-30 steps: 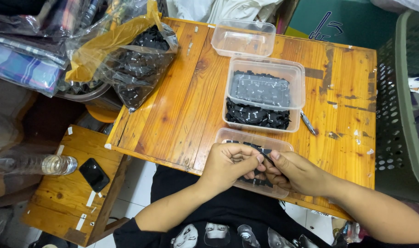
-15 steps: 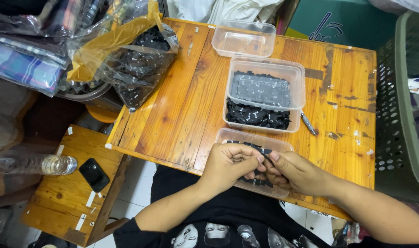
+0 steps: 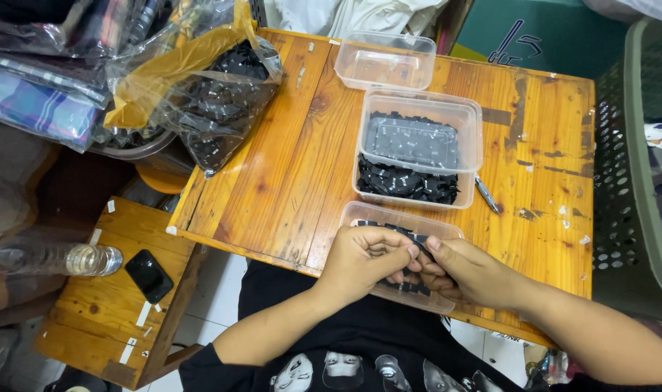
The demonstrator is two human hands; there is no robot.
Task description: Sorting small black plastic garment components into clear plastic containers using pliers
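Hands, left [image 3: 363, 261] and right [image 3: 469, 272], remain pinched on 1 small black piece [image 3: 416, 255] over the lower-centre tray [image 3: 360, 212]; position unchanged.

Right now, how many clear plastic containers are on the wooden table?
3: an empty clear plastic container at the far edge, a middle one holding small black pieces, and a near one under both hands.

Wooden worktop [image 3: 287, 167], orange-brown, scuffed. On it: empty clear container [image 3: 385, 60] at the far edge; clear tub of black pieces [image 3: 418, 149] mid-surface; near clear container [image 3: 367, 215] at the front edge; pen [image 3: 487, 194]; plastic bag of black parts [image 3: 215, 101] far-left corner.
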